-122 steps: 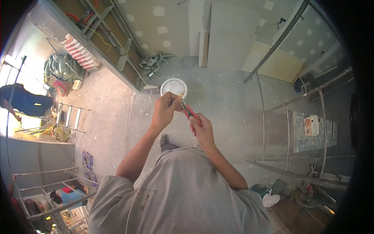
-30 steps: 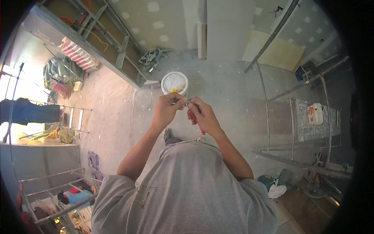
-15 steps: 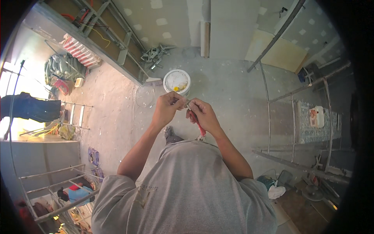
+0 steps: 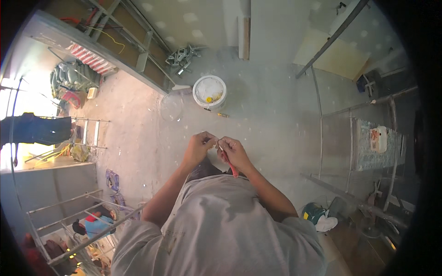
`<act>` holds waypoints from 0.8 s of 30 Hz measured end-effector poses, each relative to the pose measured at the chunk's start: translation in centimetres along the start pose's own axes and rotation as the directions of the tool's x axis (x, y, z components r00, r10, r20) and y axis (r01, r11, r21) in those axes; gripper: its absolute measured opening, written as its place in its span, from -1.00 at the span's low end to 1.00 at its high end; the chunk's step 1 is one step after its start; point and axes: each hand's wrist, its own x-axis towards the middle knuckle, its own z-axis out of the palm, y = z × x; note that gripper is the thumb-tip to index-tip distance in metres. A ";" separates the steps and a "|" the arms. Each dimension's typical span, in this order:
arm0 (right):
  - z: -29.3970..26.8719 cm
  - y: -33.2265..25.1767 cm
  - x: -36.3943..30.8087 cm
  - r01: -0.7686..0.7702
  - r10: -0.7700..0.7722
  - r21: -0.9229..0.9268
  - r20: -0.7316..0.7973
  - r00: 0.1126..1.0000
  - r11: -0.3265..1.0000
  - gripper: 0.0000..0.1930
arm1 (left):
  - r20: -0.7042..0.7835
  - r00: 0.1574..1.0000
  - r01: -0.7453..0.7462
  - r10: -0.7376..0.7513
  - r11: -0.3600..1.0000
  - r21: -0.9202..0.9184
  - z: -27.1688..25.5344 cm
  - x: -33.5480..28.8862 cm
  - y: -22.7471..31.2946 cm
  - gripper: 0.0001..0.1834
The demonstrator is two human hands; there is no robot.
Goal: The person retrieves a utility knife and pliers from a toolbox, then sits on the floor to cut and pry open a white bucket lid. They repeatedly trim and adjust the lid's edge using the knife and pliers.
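Note:
Close in front of my shirt, my left hand (image 4: 200, 146) is closed in a pinch, its fingertips meeting those of the other hand. What it pinches is too small to make out. My right hand (image 4: 233, 151) is closed around a slim red-handled tool (image 4: 234, 171), whose red end sticks out below the palm toward my body. The tool's other end is hidden in the fingers. Beyond both hands, a round white bucket (image 4: 196, 97) stands on the floor, with whitish material and a small yellow item (image 4: 209, 99) on top. A thin yellow-and-black item (image 4: 223, 115) lies beside it.
Metal scaffold frames (image 4: 319, 119) stand at the right and lower left (image 4: 69, 202). Metal pieces (image 4: 184, 57) are heaped by the far wall. A broad-ended tool (image 4: 181, 87) lies left of the bucket. Another person in dark clothes (image 4: 39, 129) is at far left.
Both hands have come down and nearer my body, still together, with the red-handled tool in the right one. The yellow-and-black item by the bucket has come into sight.

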 end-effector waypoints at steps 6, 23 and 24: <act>-0.7 7.1 2.2 -0.033 0.041 0.033 -0.258 0.965 0.999 -0.71 | -0.138 0.977 0.184 -0.161 0.968 0.172 -3.9 -3.9 -14.1 -0.58; 3.7 21.3 13.2 -0.308 0.452 0.509 -0.187 0.872 0.804 -0.73 | 0.778 0.544 0.035 -0.313 0.936 0.351 -14.7 -7.6 -31.1 -0.71; 3.6 21.1 13.2 -0.312 0.461 0.509 -0.196 0.865 0.802 -0.72 | 0.784 0.539 0.048 -0.307 0.941 0.335 -14.6 -8.2 -29.2 -0.71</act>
